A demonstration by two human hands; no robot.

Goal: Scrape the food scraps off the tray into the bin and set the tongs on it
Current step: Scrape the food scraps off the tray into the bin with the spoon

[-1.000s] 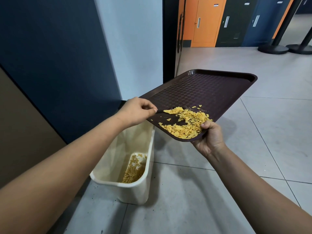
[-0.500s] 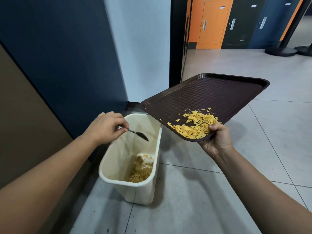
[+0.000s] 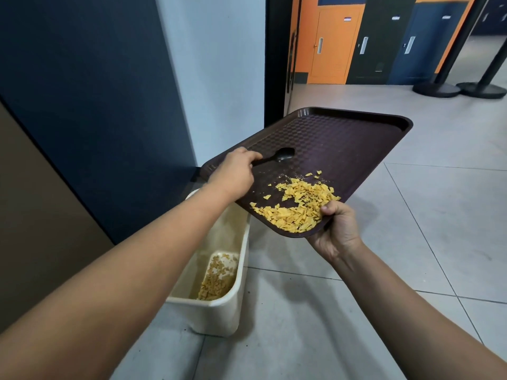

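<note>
My right hand (image 3: 336, 229) grips the near corner of a dark brown tray (image 3: 343, 141), holding it tilted above the floor. Yellow food scraps (image 3: 299, 204) lie heaped at the tray's near edge, by my right thumb. My left hand (image 3: 233, 172) holds the handle of a black spoon-like utensil (image 3: 282, 154), whose bowl rests on the tray's middle, beyond the scraps. A cream bin (image 3: 216, 314) stands on the floor under the tray's left edge, with more yellow scraps (image 3: 218, 278) at its bottom. No tongs are recognisable in view.
A dark blue wall panel (image 3: 90, 105) and a white wall rise just behind the bin. Grey floor tiles (image 3: 411, 242) spread to the right. Orange and dark lockers (image 3: 365, 42) and two black post bases (image 3: 461, 89) stand far back.
My left hand has lifted the utensil from over the bin back onto the tray, beyond the scraps. The tray has stayed tilted in my right hand.
</note>
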